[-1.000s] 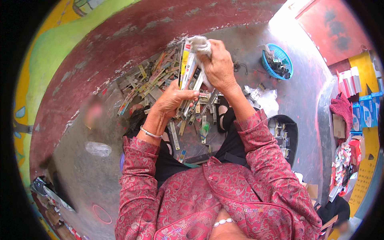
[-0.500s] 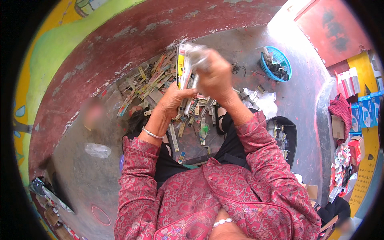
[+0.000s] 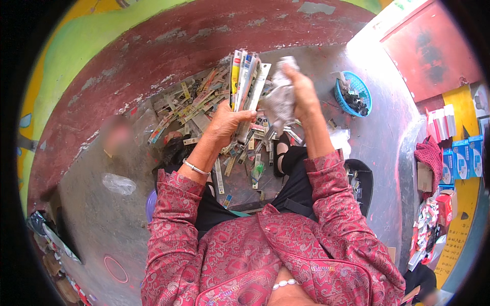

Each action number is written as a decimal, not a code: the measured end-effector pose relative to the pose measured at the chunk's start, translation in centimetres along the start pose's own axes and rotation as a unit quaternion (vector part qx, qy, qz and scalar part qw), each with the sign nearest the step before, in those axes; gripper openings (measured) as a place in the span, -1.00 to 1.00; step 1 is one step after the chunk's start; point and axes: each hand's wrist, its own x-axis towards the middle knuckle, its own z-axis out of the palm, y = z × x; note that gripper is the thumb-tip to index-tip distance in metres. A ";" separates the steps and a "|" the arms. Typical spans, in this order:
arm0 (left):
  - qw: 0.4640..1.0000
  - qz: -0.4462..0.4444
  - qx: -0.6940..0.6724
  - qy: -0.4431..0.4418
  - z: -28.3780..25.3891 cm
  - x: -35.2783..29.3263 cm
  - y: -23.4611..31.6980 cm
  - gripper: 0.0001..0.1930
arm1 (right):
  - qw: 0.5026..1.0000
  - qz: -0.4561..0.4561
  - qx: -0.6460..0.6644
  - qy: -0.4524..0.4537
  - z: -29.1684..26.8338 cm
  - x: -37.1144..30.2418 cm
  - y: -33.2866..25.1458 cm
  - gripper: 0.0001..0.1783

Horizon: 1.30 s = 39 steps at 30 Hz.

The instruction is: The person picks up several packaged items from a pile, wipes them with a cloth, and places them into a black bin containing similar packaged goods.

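Observation:
My left hand (image 3: 224,123) is closed round the lower part of a fanned bundle of long narrow packages (image 3: 247,76), white, yellow and clear, held upright. The front one, a pale strip, leans out to the right of the others. In my right hand (image 3: 306,97) is a crumpled grey-white cloth (image 3: 279,96), just right of the bundle and apart from it. Beyond and beneath my hands, a loose pile of similar narrow packages (image 3: 199,104) covers the floor by the wall and around my feet.
A blue plastic basket (image 3: 366,87) with dark scraps stands at the far right. Near my right knee is a black tub (image 3: 368,178) with small items. Clear plastic (image 3: 119,183) and a pink ring (image 3: 116,269) lie on the left floor. Boxes (image 3: 462,158) line the right wall.
My right hand has moved right, away from the bundle, taking the cloth with it. The packages in my left hand now stand more fanned apart.

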 end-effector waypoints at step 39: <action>0.995 -0.033 -0.097 -0.009 1.2 -0.1 -0.8 -0.76 | 0.994 -0.079 -0.008 0.069 0.6 -1.0 0.2 -0.80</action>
